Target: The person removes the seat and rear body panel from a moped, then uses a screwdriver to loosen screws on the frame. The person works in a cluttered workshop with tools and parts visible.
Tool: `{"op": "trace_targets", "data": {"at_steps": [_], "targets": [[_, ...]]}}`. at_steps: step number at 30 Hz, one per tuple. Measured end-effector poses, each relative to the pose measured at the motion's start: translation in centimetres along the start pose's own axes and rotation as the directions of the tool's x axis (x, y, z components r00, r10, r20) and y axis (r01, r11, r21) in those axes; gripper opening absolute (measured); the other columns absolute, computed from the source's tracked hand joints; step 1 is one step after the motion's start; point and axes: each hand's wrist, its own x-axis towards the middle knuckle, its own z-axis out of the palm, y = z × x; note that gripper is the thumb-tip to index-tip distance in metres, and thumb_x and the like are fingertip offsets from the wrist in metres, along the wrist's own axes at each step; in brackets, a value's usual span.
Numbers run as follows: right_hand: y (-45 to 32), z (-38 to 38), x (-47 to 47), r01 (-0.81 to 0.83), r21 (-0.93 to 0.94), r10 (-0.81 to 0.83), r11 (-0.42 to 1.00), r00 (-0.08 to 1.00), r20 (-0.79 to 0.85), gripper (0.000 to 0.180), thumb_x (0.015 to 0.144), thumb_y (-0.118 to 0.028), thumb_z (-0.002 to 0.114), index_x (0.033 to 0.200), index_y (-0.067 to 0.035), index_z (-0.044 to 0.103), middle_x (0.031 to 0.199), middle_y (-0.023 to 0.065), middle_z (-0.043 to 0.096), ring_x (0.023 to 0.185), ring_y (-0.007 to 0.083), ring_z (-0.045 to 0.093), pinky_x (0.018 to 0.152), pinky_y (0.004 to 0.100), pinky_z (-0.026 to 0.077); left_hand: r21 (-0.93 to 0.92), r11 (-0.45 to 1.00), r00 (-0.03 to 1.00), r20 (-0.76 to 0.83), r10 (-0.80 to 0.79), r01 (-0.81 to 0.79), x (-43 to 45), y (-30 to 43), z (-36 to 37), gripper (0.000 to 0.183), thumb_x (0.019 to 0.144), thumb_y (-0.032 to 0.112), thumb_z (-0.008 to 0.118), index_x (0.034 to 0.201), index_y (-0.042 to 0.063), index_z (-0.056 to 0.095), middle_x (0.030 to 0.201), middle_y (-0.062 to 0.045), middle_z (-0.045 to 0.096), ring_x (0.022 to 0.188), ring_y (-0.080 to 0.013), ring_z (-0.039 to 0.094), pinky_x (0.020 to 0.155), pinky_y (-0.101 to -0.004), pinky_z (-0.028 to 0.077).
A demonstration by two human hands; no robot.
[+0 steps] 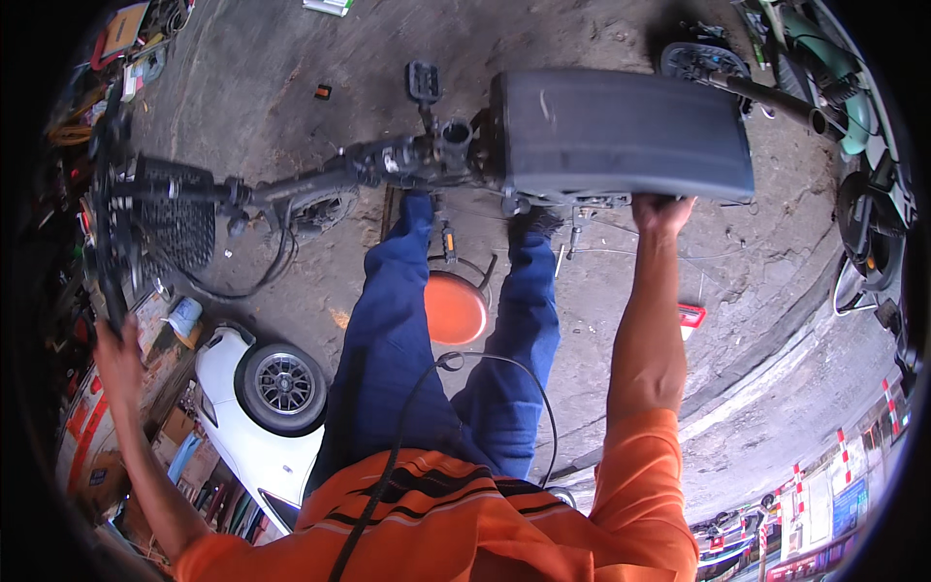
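Observation:
A bicycle-like vehicle with pedals stands across the view before me. Its long padded black rear seat (625,134) lies right of the empty seat tube (457,132). My right hand (663,212) grips the near underside edge of that seat, its fingers hidden beneath. At the far left, my left hand (120,356) is at the near end of the handlebar (109,291); blur hides whether its fingers close on the grip. A black mesh basket (174,218) sits beside the handlebar. One pedal (423,80) points away from me, another (449,244) towards me.
A round orange stool (456,308) stands between my legs. A white car (254,436) with its wheel (282,389) is at lower left. Parked two-wheelers (869,225) line the right edge. A red-and-white object (691,316) lies on the floor. Assorted clutter fills the left edge.

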Motion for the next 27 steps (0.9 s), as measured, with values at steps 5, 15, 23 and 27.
{"op": "trace_targets", "data": {"at_steps": [5,15,23,27], "targets": [[-1.4,-5.5,-3.6,0.014,-0.05,-0.013,0.999,1.0,0.013,0.041,0.1,-0.038,0.055,0.125,-0.006,0.063,0.123,0.0082,0.066,0.112,0.0276,0.063,0.1,0.0433,0.054,-0.605,0.661,0.836,0.546,-0.061,0.444,-10.0,-7.0,1.2,0.047,0.091,0.039,0.075,0.119,0.006,0.055,0.078,-0.005,0.063,0.053,-0.0176,0.063,0.048,-0.0318,0.055],[-3.2,-11.5,-7.3,-0.13,-0.089,0.105,0.988,0.965,-0.239,0.052,0.102,-0.048,0.046,0.13,-0.007,0.06,0.131,0.012,0.062,0.118,0.032,0.059,0.103,0.0485,0.05,-0.874,0.406,0.959,0.196,-0.206,0.266,5.1,-19.6,0.7,0.069,0.101,0.056,0.055,0.148,0.006,0.05,0.131,-0.007,0.063,0.122,-0.0129,0.055,0.095,-0.027,0.045],[-1.8,-13.6,-8.5,-0.103,-0.089,0.062,0.991,0.924,-0.378,0.054,0.101,-0.049,0.046,0.134,-0.007,0.058,0.131,0.0121,0.062,0.12,0.0333,0.058,0.103,0.0503,0.05,-0.443,0.896,0.89,0.423,0.172,0.037,12.4,-15.7,1.5,0.045,0.1,0.038,0.061,0.127,0.002,0.064,0.117,0.0,0.065,0.106,-0.0098,0.055,0.09,-0.0268,0.044],[-1.4,-14.3,-9.4,-0.107,-0.102,0.065,0.989,0.935,-0.348,0.055,0.101,-0.05,0.046,0.134,-0.007,0.058,0.132,0.0121,0.062,0.12,0.0334,0.058,0.103,0.0506,0.05,-0.553,0.831,0.859,0.453,0.24,0.06,9.3,-13.4,2.7,0.027,0.096,0.01,0.06,0.119,-0.002,0.064,0.116,-0.002,0.063,0.108,-0.0109,0.056,0.098,-0.0251,0.041]]}}
